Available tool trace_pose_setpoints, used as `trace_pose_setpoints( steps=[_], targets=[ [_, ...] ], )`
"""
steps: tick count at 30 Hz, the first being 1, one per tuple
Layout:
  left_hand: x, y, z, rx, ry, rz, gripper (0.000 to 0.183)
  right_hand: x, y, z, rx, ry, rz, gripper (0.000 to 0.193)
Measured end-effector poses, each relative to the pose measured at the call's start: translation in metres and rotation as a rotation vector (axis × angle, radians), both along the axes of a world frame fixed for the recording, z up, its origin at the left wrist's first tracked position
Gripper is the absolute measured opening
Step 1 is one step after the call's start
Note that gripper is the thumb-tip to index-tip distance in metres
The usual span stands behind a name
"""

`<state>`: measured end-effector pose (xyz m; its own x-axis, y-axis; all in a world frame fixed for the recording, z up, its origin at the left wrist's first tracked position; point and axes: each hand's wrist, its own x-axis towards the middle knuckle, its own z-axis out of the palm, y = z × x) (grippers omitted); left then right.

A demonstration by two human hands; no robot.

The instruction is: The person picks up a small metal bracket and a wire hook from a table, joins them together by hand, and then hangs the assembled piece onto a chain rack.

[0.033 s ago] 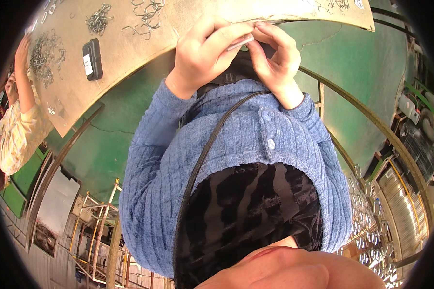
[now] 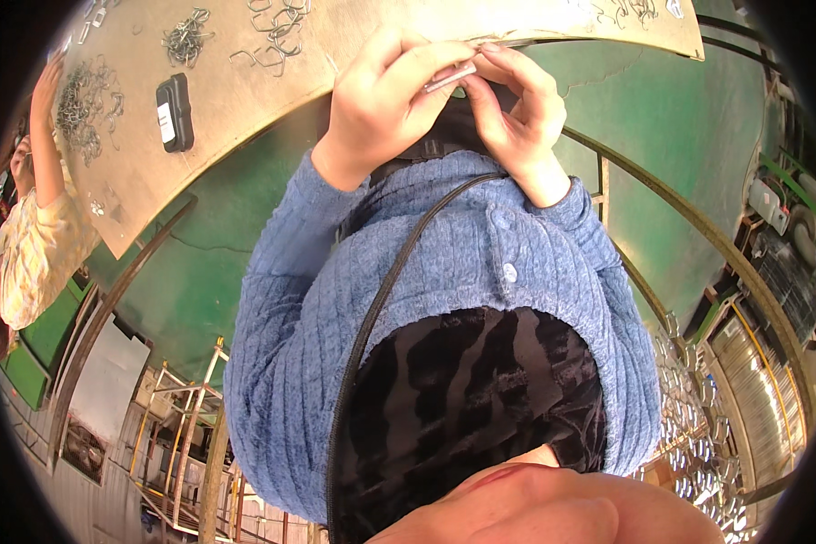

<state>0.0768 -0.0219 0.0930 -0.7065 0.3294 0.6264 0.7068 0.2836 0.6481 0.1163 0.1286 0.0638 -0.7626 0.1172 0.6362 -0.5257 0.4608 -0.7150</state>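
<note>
At the near edge of the table, my left hand [image 2: 378, 102] and my right hand [image 2: 528, 107] are close together with curled fingers. Between them is a thin, flat, light metal piece [image 2: 451, 78], pinched in the left fingers. The right thumb and fingertips meet its other end. What kind of part it is, I cannot make out, since fingers cover much of it. Left of my hands, several bent metal hooks [image 2: 279, 34] lie loosely on the tabletop [image 2: 236, 95].
A black case [image 2: 174, 112] with a white label lies on the left of the table. Piles of small wire pieces [image 2: 187, 38] and metal hooks [image 2: 89, 104] are beyond it. A person's arm [image 2: 47, 136] reaches to the far-left edge. A metal rail [image 2: 698, 213] curves past on the right.
The flat metal piece has tilted slightly and shows more of its length. Both hands stay almost in place.
</note>
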Motion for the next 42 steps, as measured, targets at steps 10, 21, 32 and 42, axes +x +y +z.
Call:
trace_pose_setpoints(
  steps=[10,21,32,42],
  targets=[
    [-0.007,-0.012,-0.01,0.079,0.168,-0.136,0.027,0.002,0.002,0.006,-0.18,-0.084,0.064,0.038],
    [-0.007,-0.004,-0.004,0.027,0.239,-0.072,0.027,0.003,0.004,0.005,-0.122,-0.063,0.075,0.038],
    [-0.006,-0.006,0.01,0.164,-0.32,-0.016,0.017,0.003,-0.001,0.01,-0.009,-0.038,0.051,0.039],
    [-0.006,-0.019,0.012,0.099,-0.273,-0.131,0.013,0.005,-0.005,0.012,-0.15,-0.161,0.116,0.038]
  ],
)
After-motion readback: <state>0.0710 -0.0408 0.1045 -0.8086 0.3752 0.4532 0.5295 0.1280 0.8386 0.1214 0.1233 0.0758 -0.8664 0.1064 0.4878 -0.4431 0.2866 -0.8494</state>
